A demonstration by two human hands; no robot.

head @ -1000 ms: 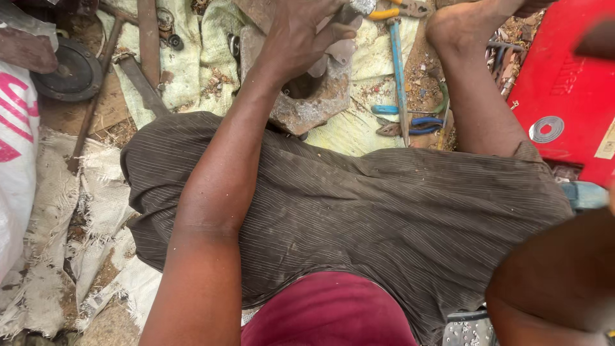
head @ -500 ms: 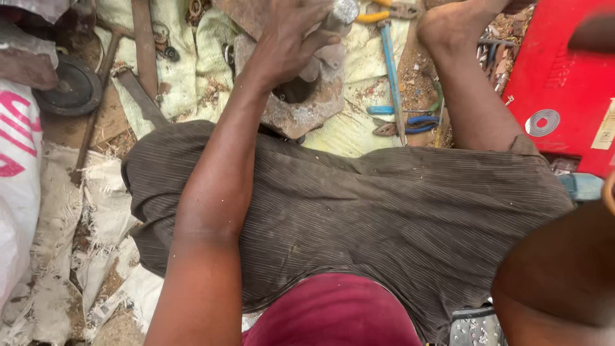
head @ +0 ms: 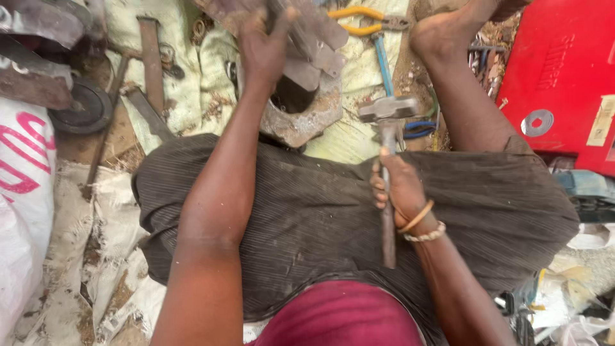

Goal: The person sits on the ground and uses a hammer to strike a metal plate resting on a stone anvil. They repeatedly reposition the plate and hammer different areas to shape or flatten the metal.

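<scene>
My left hand [head: 264, 48] reaches forward and grips a rusty metal part [head: 301, 96] with a round hole, holding flat metal pieces at its top. My right hand [head: 398, 189] is closed round the handle of a hammer [head: 386, 115], whose steel head points up, just right of the metal part. The hammer's handle runs down across my dark skirt [head: 320, 211]. My bare foot [head: 448, 29] rests at the upper right.
Yellow-handled pliers [head: 365, 19] and a blue-handled tool [head: 383, 61] lie beyond the hammer. A red metal box [head: 564, 83] stands at the right. A dark disc [head: 86, 109], rusty bars [head: 152, 61] and a white sack [head: 22, 173] lie at the left.
My right hand has come into view from the lower right, holding the hammer up beside the metal part. My left hand stays on the part.
</scene>
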